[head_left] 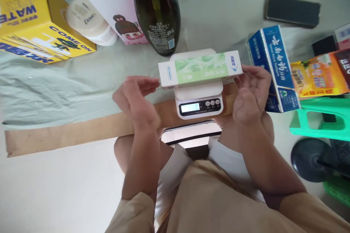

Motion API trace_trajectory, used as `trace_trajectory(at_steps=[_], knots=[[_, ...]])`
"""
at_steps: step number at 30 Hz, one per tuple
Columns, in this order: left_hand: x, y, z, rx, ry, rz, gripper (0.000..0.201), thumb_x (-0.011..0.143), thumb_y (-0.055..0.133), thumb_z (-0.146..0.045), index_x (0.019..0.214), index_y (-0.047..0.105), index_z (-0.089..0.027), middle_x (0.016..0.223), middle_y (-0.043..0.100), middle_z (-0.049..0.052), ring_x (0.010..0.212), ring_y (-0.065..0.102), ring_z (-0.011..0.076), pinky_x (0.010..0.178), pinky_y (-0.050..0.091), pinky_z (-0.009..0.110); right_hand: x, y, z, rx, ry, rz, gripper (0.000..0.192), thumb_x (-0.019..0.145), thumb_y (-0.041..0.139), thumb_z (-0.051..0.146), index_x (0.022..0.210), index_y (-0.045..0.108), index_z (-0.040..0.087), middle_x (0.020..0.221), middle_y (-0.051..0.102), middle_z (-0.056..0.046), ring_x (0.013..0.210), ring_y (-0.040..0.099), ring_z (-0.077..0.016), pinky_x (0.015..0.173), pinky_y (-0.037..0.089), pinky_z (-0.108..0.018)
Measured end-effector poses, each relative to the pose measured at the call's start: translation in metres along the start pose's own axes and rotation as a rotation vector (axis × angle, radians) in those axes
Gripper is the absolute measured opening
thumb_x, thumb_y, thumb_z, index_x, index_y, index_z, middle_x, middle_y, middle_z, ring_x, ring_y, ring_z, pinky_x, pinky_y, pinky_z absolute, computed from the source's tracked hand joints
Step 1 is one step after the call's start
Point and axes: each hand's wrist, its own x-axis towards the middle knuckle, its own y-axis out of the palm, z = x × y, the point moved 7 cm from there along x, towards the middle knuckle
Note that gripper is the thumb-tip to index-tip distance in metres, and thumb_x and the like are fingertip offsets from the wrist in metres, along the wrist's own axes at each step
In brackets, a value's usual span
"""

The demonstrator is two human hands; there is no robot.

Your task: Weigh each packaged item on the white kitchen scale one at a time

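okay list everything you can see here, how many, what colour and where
Green box: 1, white and green, lying on the scale.
Scale: 1, white, table edge, centre.
Bottle: 1, dark, behind the scale.
Pink box: 1, pink and white, left of the bottle.
Dove jar: 1, white, on its side beside the pink box.
Yellow box: 1, yellow, far left.
Blue box: 1, blue and white, right of the scale.
Orange box: 1, orange, far right.
Phone: 1, black, top right.
Stool: 1, green, lower right.
Left hand: open, near the green box's left end.
Right hand: open, at its right end.
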Motion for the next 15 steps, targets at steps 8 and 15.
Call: trace_trajectory(at_steps=[8, 15], knots=[[0.027, -0.011, -0.001, -0.026, 0.202, -0.074, 0.028, 0.112, 0.039, -0.015, 0.093, 0.06, -0.017, 0.067, 0.069, -0.005, 0.047, 0.057, 0.004, 0.045, 0.036, 0.017, -0.002, -0.013, -0.001, -0.086, -0.099, -0.186, 0.04, 0.087, 0.045, 0.045, 0.122, 0.053, 0.027, 0.128, 0.062, -0.008, 0.128, 0.068, -0.0245, 0.108, 0.057, -0.051], [0.034, -0.014, 0.003, -0.084, 0.489, 0.088, 0.066, 0.083, 0.091, -0.034, 0.135, 0.051, -0.026, 0.151, 0.054, 0.004, 0.159, 0.05, 0.0185, 0.127, 0.052, 0.035, -0.006, -0.008, 0.01, -0.168, -0.123, -0.144, 0.035, 0.091, 0.039, 0.037, 0.124, 0.051, 0.032, 0.128, 0.06, -0.006, 0.128, 0.068, -0.0215, 0.107, 0.058, -0.047]])
